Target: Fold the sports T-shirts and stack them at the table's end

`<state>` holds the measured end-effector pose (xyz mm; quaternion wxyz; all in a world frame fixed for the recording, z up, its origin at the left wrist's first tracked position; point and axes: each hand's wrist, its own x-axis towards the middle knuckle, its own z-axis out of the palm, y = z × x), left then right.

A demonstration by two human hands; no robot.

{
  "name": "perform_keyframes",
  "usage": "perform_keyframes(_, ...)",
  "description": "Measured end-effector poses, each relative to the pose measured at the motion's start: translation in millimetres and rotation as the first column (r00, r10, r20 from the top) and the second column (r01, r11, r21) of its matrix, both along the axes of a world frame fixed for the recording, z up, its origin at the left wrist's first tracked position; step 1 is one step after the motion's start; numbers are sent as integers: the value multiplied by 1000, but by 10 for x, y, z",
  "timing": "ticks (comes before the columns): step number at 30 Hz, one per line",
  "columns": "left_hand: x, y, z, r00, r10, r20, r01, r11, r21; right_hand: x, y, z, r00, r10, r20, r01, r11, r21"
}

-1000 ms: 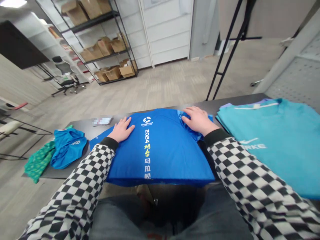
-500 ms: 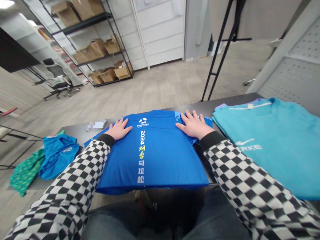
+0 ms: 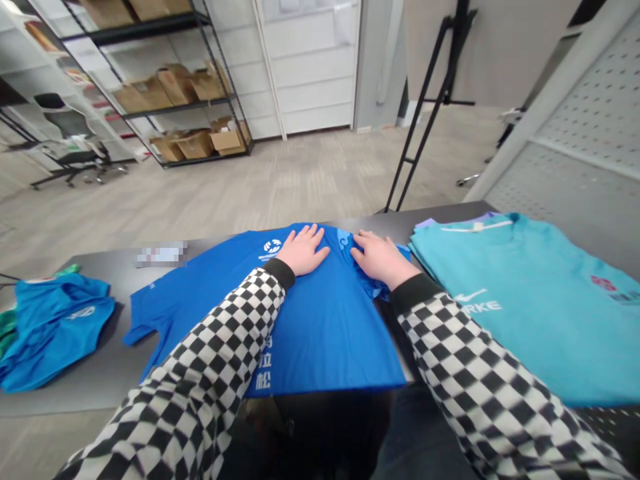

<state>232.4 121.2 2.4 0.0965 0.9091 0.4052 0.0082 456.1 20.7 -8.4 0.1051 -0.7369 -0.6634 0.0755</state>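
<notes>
A blue T-shirt (image 3: 325,327) with a white logo and a column of white characters lies spread on the dark table (image 3: 95,257), its lower edge at the table's front. My left hand (image 3: 303,250) rests flat on its upper part, just right of the logo, fingers stretched out. Over by the patterned light-blue sleeve on the right, my right hand (image 3: 383,259) lies on the fabric with its fingers extended. The shirt's other sleeve (image 3: 150,303) reaches out to the left. My left forearm covers part of the printed column.
At the right lies a stack of turquoise T-shirts (image 3: 530,333). A crumpled blue garment (image 3: 60,327) and a green one (image 3: 7,330) are at the far left. A phone-like object (image 3: 161,255), partly blurred, sits near the back edge. Beyond stand a shelf with boxes (image 3: 145,93) and a black stand (image 3: 415,127).
My left hand has moved right across the shirt, from left of the logo to its right. My right hand stays near the right sleeve. The view has shifted to the right.
</notes>
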Motion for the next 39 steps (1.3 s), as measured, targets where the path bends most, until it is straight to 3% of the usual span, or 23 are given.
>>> perform_keyframes(6, -45, 17, -88, 998, -24, 49, 21, 997, 69, -7, -44, -42, 995, -100, -13, 98, 992, -83)
perform_keyframes(14, -27, 71, -120, 1000, -26, 15, 26, 1000, 16, -24, -83, 14, 982, -188, -3, 188, 980, -65)
perform_keyframes(17, -36, 92, -144, 999, -36, 25, 35, 999, 21, -73, -123, 43, 986, -169, 7, 169, 986, -3)
perform_keyframes(23, -35, 91, -138, 1000, -25, -5, 25, 999, 31, -145, -173, 41, 990, -139, -25, 135, 985, -112)
perform_keyframes(31, -54, 86, -130, 1000, -26, -8, 26, 998, 50, 141, -82, 65, 969, -208, -134, 200, 977, -71)
perform_keyframes(33, -56, 83, -128, 1000, -27, -7, 27, 998, 53, 257, -55, 118, 944, -263, -199, 277, 960, 44)
perform_keyframes(36, -54, 78, -121, 1000, -29, -7, 29, 998, 58, 358, -31, 217, 875, -323, -360, 430, 859, 276)
perform_keyframes(39, -48, 75, -117, 1000, -24, -13, 24, 998, 63, 348, -7, 264, 706, -217, -674, 531, 792, 302)
